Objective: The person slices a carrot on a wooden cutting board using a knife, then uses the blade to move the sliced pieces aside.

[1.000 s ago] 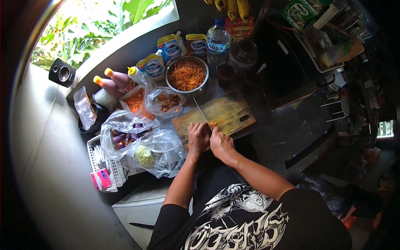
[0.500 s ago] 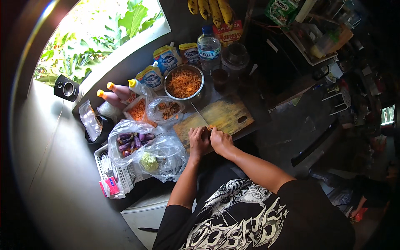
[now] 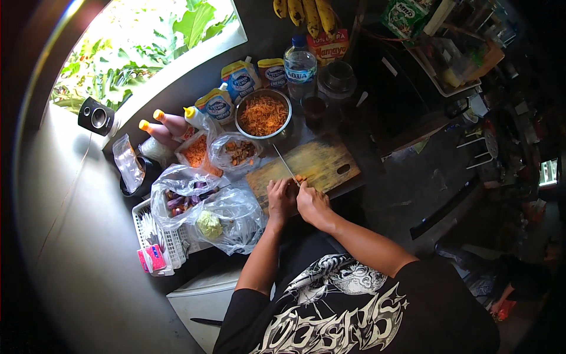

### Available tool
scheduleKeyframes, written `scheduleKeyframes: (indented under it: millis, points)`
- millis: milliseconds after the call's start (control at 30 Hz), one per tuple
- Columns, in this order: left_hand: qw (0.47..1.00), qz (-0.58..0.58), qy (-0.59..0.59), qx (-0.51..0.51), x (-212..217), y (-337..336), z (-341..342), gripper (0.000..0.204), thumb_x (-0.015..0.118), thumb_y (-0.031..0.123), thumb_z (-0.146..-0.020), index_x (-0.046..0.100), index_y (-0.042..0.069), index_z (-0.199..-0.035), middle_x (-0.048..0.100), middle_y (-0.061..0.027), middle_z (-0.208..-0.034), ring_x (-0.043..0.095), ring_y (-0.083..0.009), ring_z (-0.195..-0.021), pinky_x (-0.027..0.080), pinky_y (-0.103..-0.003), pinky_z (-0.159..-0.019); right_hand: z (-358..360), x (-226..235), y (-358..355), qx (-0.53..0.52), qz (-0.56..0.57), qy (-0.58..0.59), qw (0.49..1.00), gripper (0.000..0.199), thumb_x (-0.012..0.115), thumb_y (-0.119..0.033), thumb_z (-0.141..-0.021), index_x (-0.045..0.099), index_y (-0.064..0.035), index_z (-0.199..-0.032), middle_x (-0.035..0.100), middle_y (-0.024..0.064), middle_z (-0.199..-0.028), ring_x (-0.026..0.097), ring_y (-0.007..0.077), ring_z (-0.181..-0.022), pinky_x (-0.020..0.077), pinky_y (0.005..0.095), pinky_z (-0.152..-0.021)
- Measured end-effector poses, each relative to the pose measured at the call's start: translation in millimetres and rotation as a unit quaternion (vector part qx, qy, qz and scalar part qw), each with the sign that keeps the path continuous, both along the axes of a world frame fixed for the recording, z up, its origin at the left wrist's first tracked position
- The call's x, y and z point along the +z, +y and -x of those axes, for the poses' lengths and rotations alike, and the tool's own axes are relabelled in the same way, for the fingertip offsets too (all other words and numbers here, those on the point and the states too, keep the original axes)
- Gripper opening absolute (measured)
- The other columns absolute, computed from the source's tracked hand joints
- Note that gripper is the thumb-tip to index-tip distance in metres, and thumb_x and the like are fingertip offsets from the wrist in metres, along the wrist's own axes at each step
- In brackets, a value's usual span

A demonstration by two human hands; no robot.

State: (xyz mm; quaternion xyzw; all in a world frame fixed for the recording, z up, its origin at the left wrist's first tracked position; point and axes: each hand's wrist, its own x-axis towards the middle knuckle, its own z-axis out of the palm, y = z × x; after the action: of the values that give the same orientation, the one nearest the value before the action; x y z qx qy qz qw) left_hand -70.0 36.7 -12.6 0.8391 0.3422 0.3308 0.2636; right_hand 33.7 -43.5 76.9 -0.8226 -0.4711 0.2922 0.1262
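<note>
right hand (image 3: 311, 202) gripping thin steel knife (image 3: 286, 165), left hand (image 3: 280, 196) pressing small orange pieces (image 3: 300, 177), worn wooden board (image 3: 321, 162) beneath, round metal bowl (image 3: 263, 115) beyond

Behind your board stood three blue-and-white pouches (image 3: 240, 79), a labelled water bottle (image 3: 300, 66), a red-and-yellow box (image 3: 328, 46) and a green packet (image 3: 405, 16).

1. a round metal bowl of orange shreds (image 3: 263, 115) stands at the far side.
2. a clear plastic water bottle with a blue cap (image 3: 300, 65) is just right of it.
3. yellow bananas (image 3: 306, 13) hang far off.
4. a small black speaker (image 3: 95, 117) sits far left.
5. a white plastic basket (image 3: 158, 241) rests near left, with clear plastic bags (image 3: 227, 215) beside it.
</note>
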Motion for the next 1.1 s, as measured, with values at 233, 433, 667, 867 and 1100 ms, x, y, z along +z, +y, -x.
scheduleKeyframes:
  millis: [233,433,667,867,1100]
  points:
    - [1.0,0.011,-0.005,-0.012,8.0,0.7,0.0,0.02,0.071,0.008,-0.077,0.067,0.008,-0.096,0.065,-0.0107,-0.086,0.056,-0.034,-0.082,0.042,-0.042,-0.079,1.9,-8.2,-2.0,-0.001,0.011,-0.014,1.0,0.025,0.044,-0.011,-0.095,0.054,0.0069,-0.109,0.07,0.0296,-0.091,0.07,0.0459,-0.089,0.0568,0.0525,-0.079]
    - [1.0,-0.014,-0.003,-0.006,1.9,2.3,-0.1,0.019,0.073,0.008,-0.076,0.065,0.007,-0.094,0.063,-0.0111,-0.081,0.055,-0.0332,-0.078,0.041,-0.041,-0.075,5.5,-11.9,-5.9,0.016,-0.008,-0.046,0.999,0.021,0.047,-0.01,-0.094,0.054,0.0064,-0.105,0.07,0.0273,-0.084,0.071,0.0442,-0.082,0.0581,0.0513,-0.073]
    - [1.0,-0.008,0.004,-0.008,5.6,1.1,0.7,0.026,0.072,0.007,-0.073,0.066,0.007,-0.098,0.063,-0.0106,-0.084,0.054,-0.0336,-0.081,0.042,-0.043,-0.077,8.3,-2.9,-4.0,0.022,-0.011,-0.064,0.998,0.016,0.048,-0.008,-0.093,0.053,0.005,-0.102,0.071,0.026,-0.081,0.072,0.0416,-0.078,0.0589,0.0498,-0.07]
    - [1.0,-0.007,0.016,-0.013,4.3,1.8,0.5,0.026,0.073,0.009,-0.073,0.066,0.005,-0.098,0.064,-0.0109,-0.086,0.054,-0.0338,-0.081,0.042,-0.042,-0.078,7.4,-6.4,-5.5,0.03,0.0,-0.071,0.997,0.019,0.048,-0.007,-0.093,0.053,0.006,-0.105,0.071,0.0256,-0.083,0.073,0.0401,-0.08,0.0593,0.0486,-0.07]
    - [1.0,-0.002,0.004,-0.013,6.1,1.0,0.5,0.025,0.073,0.007,-0.073,0.066,0.005,-0.097,0.065,-0.0119,-0.087,0.054,-0.0344,-0.081,0.043,-0.042,-0.076,10.6,-5.6,-6.0,0.027,-0.017,-0.068,0.997,0.024,0.047,-0.008,-0.094,0.053,0.0092,-0.11,0.071,0.025,-0.082,0.072,0.0402,-0.079,0.059,0.0486,-0.069]
